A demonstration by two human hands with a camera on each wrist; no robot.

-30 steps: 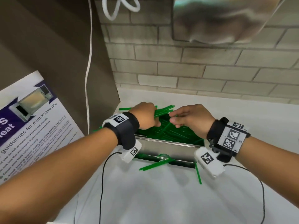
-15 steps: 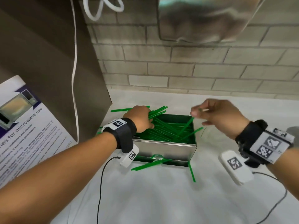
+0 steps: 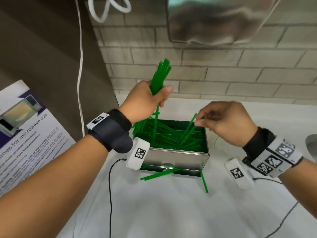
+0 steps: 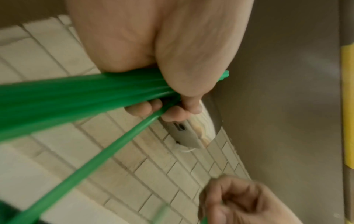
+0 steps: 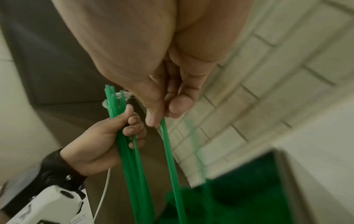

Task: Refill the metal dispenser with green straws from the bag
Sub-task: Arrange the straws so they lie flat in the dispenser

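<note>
The open metal dispenser [image 3: 178, 158] stands on the white counter, filled with a criss-cross heap of green straws [image 3: 171, 134]. My left hand [image 3: 147, 100] grips a bundle of green straws [image 3: 160, 74] upright above the box's left end; the same bundle [image 4: 76, 91] shows in the left wrist view. Over the box's right end my right hand [image 3: 221, 119] pinches the top of one or two straws [image 3: 187, 130] that lean up out of the heap; the pinched straw [image 5: 170, 159] also shows in the right wrist view. No bag is in view.
Loose straws [image 3: 159, 173] poke out of the dispenser's front slot, and one [image 3: 204, 182] lies on the counter [image 3: 171, 212]. A tiled wall [image 3: 223, 79] rises behind, a brown panel [image 3: 51, 66] and a microwave poster [image 3: 25, 134] stand at the left, and a metal rim [image 3: 312, 146] shows at the right edge.
My left hand has lifted its bundle of straws from lying across the box to upright above it. My right hand has come back from the right and holds straws over the box's right end.
</note>
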